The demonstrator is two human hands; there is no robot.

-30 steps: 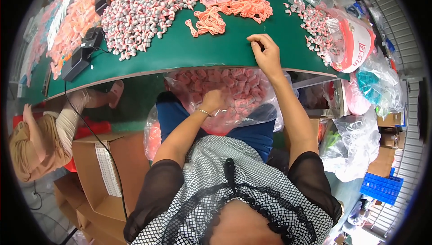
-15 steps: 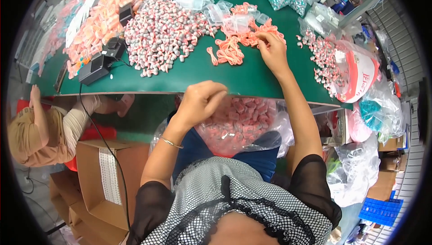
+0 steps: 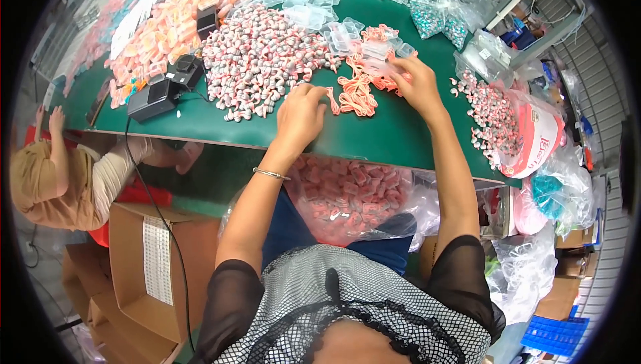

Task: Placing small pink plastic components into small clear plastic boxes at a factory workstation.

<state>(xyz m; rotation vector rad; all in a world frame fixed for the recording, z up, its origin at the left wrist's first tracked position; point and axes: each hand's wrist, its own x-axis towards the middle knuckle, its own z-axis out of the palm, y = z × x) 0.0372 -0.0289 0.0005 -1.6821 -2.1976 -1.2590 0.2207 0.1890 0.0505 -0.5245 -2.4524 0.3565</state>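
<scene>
My left hand [image 3: 300,118] rests on the green table [image 3: 374,135], its fingers curled together. Its fingertips meet the upper end of a small bundle of orange cord [image 3: 332,101]. Just right of that bundle lies a looped heap of the same orange cord [image 3: 357,97]. My right hand [image 3: 417,87] is at the right end of the heap, with thumb and forefinger bent close together over the cords. What it pinches, if anything, is hidden by the fingers. Beyond the heap, near those fingertips, sits a small clear plastic box [image 3: 375,50] among the cords.
A big pile of small grey-and-pink pieces [image 3: 257,63] lies left of my hands, beside orange cases [image 3: 160,27] and black power adapters [image 3: 152,99]. At right a white-and-red bag [image 3: 539,127] spills similar pieces. Another person [image 3: 57,184] sits at left near cardboard boxes [image 3: 143,264].
My left hand has moved forward from the table's front edge to the small cord bundle. My right hand stays by the cords, its fingers slightly shifted. The whole view has shifted a little.
</scene>
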